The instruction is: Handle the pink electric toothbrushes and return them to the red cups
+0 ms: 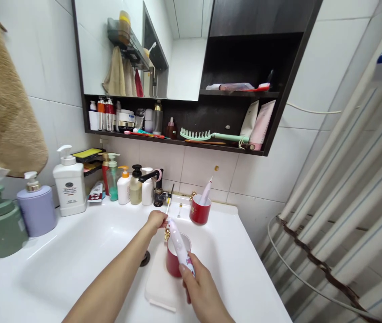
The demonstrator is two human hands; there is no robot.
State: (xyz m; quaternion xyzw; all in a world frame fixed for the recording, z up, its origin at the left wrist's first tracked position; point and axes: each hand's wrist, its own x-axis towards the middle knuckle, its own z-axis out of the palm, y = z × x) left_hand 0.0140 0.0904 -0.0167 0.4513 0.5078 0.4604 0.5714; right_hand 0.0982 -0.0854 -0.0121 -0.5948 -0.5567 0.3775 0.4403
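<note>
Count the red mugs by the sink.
2. One red mug stands behind the basin with a white electric toothbrush in it; the other sits on a white board in the basin, under the right hand.

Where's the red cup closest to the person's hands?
In the head view, the red cup stands on a white mat near the bottom centre, just below the white electric toothbrush in the right hand, with a second red cup beyond it.
</note>
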